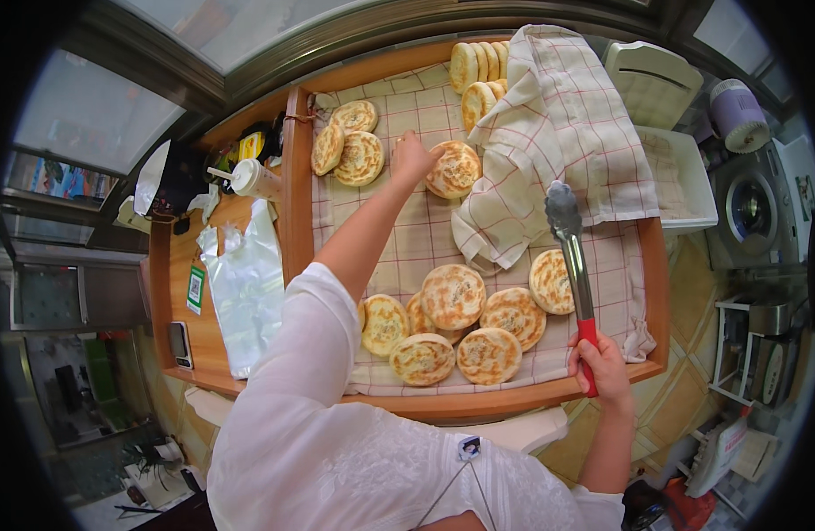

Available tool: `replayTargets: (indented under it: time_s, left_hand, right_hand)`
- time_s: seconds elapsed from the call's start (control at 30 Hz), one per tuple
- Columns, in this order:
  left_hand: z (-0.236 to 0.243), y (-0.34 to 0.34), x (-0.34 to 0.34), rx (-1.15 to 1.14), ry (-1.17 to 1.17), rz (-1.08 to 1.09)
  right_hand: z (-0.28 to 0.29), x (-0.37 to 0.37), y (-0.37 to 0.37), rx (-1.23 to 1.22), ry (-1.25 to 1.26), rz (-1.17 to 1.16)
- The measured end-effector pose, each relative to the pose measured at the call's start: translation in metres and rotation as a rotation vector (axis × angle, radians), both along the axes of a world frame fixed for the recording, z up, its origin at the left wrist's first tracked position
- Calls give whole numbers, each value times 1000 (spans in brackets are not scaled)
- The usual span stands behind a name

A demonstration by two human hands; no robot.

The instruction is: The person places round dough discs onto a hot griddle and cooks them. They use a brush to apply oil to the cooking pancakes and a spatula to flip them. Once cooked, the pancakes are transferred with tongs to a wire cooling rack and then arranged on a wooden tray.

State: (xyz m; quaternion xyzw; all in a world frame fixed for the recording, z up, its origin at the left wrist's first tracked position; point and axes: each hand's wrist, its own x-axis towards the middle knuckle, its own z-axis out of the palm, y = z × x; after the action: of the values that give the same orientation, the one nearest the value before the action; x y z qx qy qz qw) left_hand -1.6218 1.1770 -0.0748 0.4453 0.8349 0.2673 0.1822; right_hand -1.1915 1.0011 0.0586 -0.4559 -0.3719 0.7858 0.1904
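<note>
**Inspector:** Start at the left. What lies there?

**Assistant:** A clear plastic bag [246, 288] on the wooden side shelf [215, 350], with a white squeeze bottle [253, 179] behind it. Next comes the checked cloth lining the wooden tray [425, 232].

**Inspector:** The left hand?

**Assistant:** The left hand [411, 157] is stretched far across the tray. Its fingertips touch the left edge of a round, golden-brown, flat baked bread [454, 169] lying flat on the cloth at the tray's far middle. The fingers look curled together against that edge; whether they pinch it I cannot tell.

**Inspector:** So the bread lies which way from the fingers?

**Assistant:** Directly to their right, touching. Being round, it has no long axis to speak of. Its right rim sits against the bunched fold of the red-checked white towel [549, 133].

**Inspector:** And the right hand?

**Assistant:** The right hand [599, 365] is at the tray's near right edge, fingers wrapped tight round the red grip of long metal tongs [570, 257]. The tongs point away from the person, their tips above the towel, well apart from that bread. Their jaws appear closed on nothing.

**Inspector:** Nearer hand?

**Assistant:** The left, plainly. A near cluster of similar breads [452, 323] lies between the two hands.
</note>
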Motion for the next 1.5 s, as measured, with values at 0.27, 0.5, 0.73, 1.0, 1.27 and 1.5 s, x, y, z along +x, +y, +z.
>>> replayTargets:
  time_s: [0.27,0.5,0.73,1.0,1.27,1.5]
  left_hand:
    - [-20,36,-31,-486,-401,-312]
    - [18,50,-108,-85,-768,103]
    - [42,-13,-152,-201,-266,87]
    - [15,-177,-31,-419,-423,-380]
    - [0,-218,56,-460,-410,-297]
    - [9,-205,46,-552,-924,-58]
  right_hand:
    - [-10,-8,-4,-55,-41,76]
    - [-15,-19,-7,-121,-23,101]
    - [-19,5,-20,-121,-120,72]
    - [1,104,-39,-2,-487,-68]
    - [-18,118,-49,-278,-319,87]
    - [-39,89,-40,-280,-88,88]
